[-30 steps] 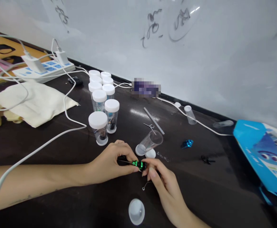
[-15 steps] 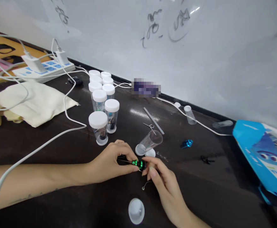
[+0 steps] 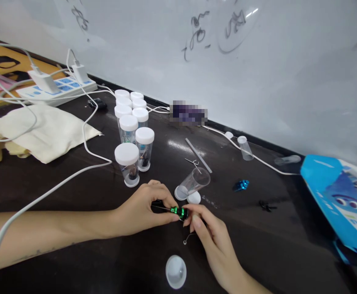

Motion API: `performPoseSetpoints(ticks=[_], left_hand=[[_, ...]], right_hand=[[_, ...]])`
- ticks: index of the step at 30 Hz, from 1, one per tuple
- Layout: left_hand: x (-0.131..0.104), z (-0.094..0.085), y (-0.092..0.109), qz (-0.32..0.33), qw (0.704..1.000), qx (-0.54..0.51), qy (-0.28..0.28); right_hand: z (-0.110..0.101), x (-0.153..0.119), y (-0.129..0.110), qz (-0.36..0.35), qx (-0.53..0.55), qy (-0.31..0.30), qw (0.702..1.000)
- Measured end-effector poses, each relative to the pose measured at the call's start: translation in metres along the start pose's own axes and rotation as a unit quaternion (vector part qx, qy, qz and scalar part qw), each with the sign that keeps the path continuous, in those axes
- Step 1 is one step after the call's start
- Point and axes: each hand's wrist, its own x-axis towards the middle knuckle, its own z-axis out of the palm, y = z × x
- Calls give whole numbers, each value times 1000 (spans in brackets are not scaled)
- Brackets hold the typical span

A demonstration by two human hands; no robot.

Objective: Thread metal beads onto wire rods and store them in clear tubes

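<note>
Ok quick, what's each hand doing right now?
Left hand: closed, pinching the small shiny green-and-black cylindrical part.
Right hand: curled at that part's other end; whether it's gripping cannot be told.

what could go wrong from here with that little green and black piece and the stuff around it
The green and black piece is small and pinched by the left hand's fingertips, so it might slip.

The clear tube sits just beyond the right hand, which could knock it.

The small black part blends into the dark table and might be overlooked.
</note>
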Motion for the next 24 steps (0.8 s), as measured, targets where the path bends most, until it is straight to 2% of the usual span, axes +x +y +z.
performPoseSetpoints(ticks=[24], left_hand=[[0, 0, 2, 9, 1000, -6, 11]], right_hand=[[0, 0, 3, 3, 16, 6, 1000]])
